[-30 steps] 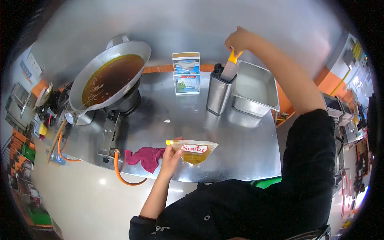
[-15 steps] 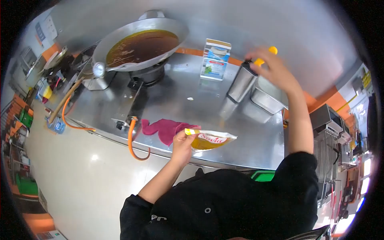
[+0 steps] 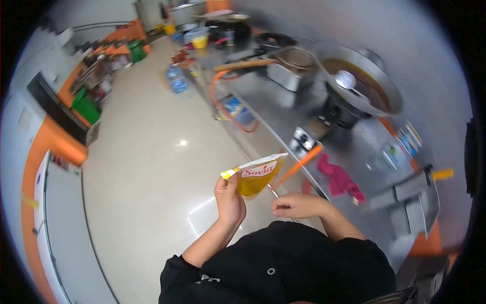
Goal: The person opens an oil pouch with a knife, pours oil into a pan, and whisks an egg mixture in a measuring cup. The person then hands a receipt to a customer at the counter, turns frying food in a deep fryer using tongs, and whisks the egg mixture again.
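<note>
Count from far left on my remote feed: one white cabinet (image 3: 66,228) along the wall. Two green bins (image 3: 86,106), one close to the dark panel, the other farther off. One blue-tinted water bottle (image 3: 177,80), upright on the pale floor (image 3: 152,167). One left hand (image 3: 230,202), thumb and fingers pinching the yellow-marked upper left corner of the pouch (image 3: 256,182). Pouch: see-through, labelled Sovia, yellow liquid inside, top edge sloping up to the right; I have it in mid-air, in front of the wearer's chest, beside the counter (image 3: 364,144). One strainer (image 3: 296,58), wooden-handled, over a steel box (image 3: 283,76). One right hand (image 3: 298,206), near the pouch but apart from it, fingers curled inward; whether they press together or enclose anything, I cannot tell. One orange hose (image 3: 297,166), slanting behind both. One magenta cloth (image 3: 338,177), crumpled on the counter. One large wok (image 3: 390,101) of dark liquid, with a round dial (image 3: 346,79) at its near rim. One upright carton (image 3: 405,144), blurred. Lastly, blurred steel containers (image 3: 415,188), a yellow handle (image 3: 443,175) jutting at their right.
</note>
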Tool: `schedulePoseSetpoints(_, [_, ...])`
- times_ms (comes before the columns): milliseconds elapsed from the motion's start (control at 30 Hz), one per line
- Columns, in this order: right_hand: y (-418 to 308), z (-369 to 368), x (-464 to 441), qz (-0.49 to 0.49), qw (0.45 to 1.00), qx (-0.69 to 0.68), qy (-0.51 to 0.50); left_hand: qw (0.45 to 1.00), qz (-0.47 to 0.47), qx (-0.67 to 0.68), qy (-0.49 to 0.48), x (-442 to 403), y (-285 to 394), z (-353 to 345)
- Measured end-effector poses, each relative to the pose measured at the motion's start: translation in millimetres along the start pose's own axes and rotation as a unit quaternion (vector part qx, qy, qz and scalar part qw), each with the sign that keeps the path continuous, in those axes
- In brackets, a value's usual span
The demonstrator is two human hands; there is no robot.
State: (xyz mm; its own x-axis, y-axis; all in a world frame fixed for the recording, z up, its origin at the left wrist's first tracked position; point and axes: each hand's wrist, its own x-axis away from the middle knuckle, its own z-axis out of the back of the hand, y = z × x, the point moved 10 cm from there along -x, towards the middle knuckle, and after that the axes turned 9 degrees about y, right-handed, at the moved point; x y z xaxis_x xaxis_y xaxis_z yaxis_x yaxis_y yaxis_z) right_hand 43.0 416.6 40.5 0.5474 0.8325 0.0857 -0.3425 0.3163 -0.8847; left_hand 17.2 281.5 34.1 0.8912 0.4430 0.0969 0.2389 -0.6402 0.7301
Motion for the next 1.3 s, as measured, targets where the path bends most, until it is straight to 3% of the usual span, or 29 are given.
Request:
schedulePoseSetpoints(33, [-0.6,-11.3,-20.6,-0.015,0.999,0.019,-0.045,1.0,-0.019,-0.002,0.015,-13.2,21.2,18.9])
schedulePoseSetpoints(167, [33.7,-37.8,-106.3,0.021,0.997,0.004,-0.073,0.992,-0.087,0.025,0.085,-64.0,93.4,104.0])
schedulePoseSetpoints(300, [85.5,-51.1,-204.9,-0.038,0.994,0.054,-0.088,0.967,-0.158,0.017,0.199,-115.4,150.0,218.3])
schedulePoseSetpoints(467, [143.7,-52.6,-373.4,-0.043,0.978,0.166,-0.116,0.959,-0.201,-0.047,0.193,-208.6,225.8,317.5])
schedulePoseSetpoints(533, [128.8,-58.5,-425.1,-0.021,0.971,0.208,-0.114,0.929,-0.247,-0.049,0.27,-226.3,263.0,360.5])
schedulePoseSetpoints(667, [67.2,-50.7,-562.1,0.023,0.98,0.168,-0.102,0.895,-0.281,-0.116,0.328,-291.7,332.5,406.9])
schedulePoseSetpoints(767, [34.9,-39.5,-649.8,0.024,0.983,0.164,-0.079,0.884,-0.307,-0.088,0.342,-349.3,369.9,439.4])
schedulePoseSetpoints(933, [67.5,-12.5,-768.4,0.028,0.987,0.15,-0.053,0.898,-0.286,-0.074,0.326,-472.3,411.5,474.3])
schedulePoseSetpoints(1100, [119.0,101.8,-825.3,-0.079,0.985,0.126,0.082,0.932,-0.229,-0.088,0.269,-636.5,432.1,467.2])
schedulePoseSetpoints(1167, [151.6,172.9,-827.3,-0.136,0.964,0.069,0.219,0.945,-0.204,-0.098,0.239,-705.4,433.5,452.5])
schedulePoseSetpoints(1233, [152.2,256.1,-813.3,-0.106,0.897,0.074,0.422,0.956,-0.176,-0.112,0.207,-777.0,427.9,434.6])
schedulePoseSetpoints(1300, [175.4,328.6,-794.9,-0.155,0.814,0.02,0.559,0.959,-0.179,-0.128,0.18,-852.5,427.8,413.0])
